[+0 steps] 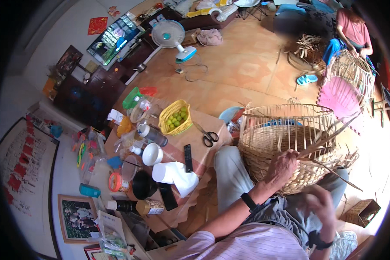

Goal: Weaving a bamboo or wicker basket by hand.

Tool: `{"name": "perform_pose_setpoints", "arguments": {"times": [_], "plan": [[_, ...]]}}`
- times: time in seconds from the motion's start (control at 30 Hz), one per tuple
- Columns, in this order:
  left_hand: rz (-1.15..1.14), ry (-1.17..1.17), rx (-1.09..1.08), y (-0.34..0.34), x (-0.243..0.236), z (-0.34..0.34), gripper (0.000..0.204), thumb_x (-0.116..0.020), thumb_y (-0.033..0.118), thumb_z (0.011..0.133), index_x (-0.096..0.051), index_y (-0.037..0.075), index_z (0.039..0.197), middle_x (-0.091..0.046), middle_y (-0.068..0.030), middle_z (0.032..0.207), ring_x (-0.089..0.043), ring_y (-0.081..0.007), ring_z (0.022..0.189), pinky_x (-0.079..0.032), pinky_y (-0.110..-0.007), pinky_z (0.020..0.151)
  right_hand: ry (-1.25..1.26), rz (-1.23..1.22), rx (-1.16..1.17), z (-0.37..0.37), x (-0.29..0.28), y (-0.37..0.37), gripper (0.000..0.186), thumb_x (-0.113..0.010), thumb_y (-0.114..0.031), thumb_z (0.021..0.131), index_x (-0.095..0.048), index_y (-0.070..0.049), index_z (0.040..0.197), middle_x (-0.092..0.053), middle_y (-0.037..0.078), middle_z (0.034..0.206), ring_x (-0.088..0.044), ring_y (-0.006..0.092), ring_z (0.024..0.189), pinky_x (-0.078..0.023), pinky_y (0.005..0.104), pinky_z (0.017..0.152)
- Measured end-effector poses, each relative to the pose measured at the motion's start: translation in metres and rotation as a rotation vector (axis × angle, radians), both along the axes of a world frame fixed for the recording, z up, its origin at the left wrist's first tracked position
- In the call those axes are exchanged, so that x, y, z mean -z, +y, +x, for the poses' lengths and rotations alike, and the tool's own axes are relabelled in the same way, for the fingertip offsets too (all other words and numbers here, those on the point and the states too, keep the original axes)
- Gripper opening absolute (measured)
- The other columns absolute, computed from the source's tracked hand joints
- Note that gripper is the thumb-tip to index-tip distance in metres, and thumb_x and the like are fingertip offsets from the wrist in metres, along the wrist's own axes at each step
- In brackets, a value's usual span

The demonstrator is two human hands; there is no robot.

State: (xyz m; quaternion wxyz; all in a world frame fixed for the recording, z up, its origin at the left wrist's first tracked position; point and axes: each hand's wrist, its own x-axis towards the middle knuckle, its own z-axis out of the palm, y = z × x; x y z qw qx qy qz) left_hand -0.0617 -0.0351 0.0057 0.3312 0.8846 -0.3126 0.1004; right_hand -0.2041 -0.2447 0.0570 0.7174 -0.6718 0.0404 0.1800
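Observation:
A half-woven basket [264, 141] of tan strips, with bare upright stakes and a hoop at its top, rests between my legs. My left hand [283, 164] grips flat strips [329, 141] at the basket's near side, with their loose ends sticking out to the right. My right hand [317, 203] is below the strips, near the lower woven wall, blurred by motion; I cannot make out whether it holds anything.
A table [218, 123] at my left carries scissors [210, 138], a yellow basket of green fruit [175, 119], bowls, bottles and a remote. A co-worker [351, 32] works on another basket at back right. A fan [169, 34] stands ahead; a small box [360, 212] lies at my right.

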Motion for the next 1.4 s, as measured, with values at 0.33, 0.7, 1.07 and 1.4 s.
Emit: {"name": "perform_pose_setpoints", "arguments": {"times": [0.33,0.7,1.07,1.4], "plan": [[-0.045,0.037,-0.070,-0.002,-0.002,0.000,0.019,-0.060,0.017,0.103,-0.066,-0.002,0.102,-0.068,-0.0243,0.091,-0.067,-0.0437,0.086,-0.054,-0.051,0.076,0.004,-0.146,0.254,0.076,0.006,0.061,0.034,-0.065,-0.024,0.106,-0.058,0.002,0.126,-0.070,0.011,0.092,-0.067,0.0133,0.066,-0.051,0.0278,0.053],[0.059,0.007,-0.078,-0.003,0.000,0.000,0.021,-0.068,0.009,0.091,-0.063,0.001,0.110,-0.069,-0.0207,0.101,-0.067,-0.0407,0.097,-0.055,-0.048,0.084,-0.500,-0.290,0.150,0.119,-0.004,0.042,0.040,-0.076,-0.034,0.098,-0.070,0.005,0.101,-0.070,0.010,0.088,-0.062,0.0188,0.081,-0.052,0.0355,0.073],[0.028,0.044,-0.083,-0.007,-0.018,-0.007,0.050,-0.074,0.012,0.090,-0.054,0.003,0.135,-0.069,-0.0198,0.109,-0.066,-0.0395,0.105,-0.054,-0.047,0.090,-0.039,0.270,0.507,0.166,0.000,0.003,0.021,-0.073,-0.024,0.100,-0.069,-0.003,0.099,-0.068,0.002,0.078,-0.064,0.0126,0.064,-0.051,0.0276,0.058],[0.619,-0.164,-0.178,-0.033,0.011,-0.020,0.054,-0.060,0.012,0.090,-0.052,-0.005,0.141,-0.067,-0.0183,0.109,-0.066,-0.0302,0.104,-0.059,-0.040,0.072,-0.489,-0.459,-0.008,0.201,-0.018,0.013,0.013,-0.068,-0.015,0.093,-0.070,-0.004,0.087,-0.064,0.004,0.070,-0.058,0.0133,0.065,-0.047,0.0335,0.059]]}}
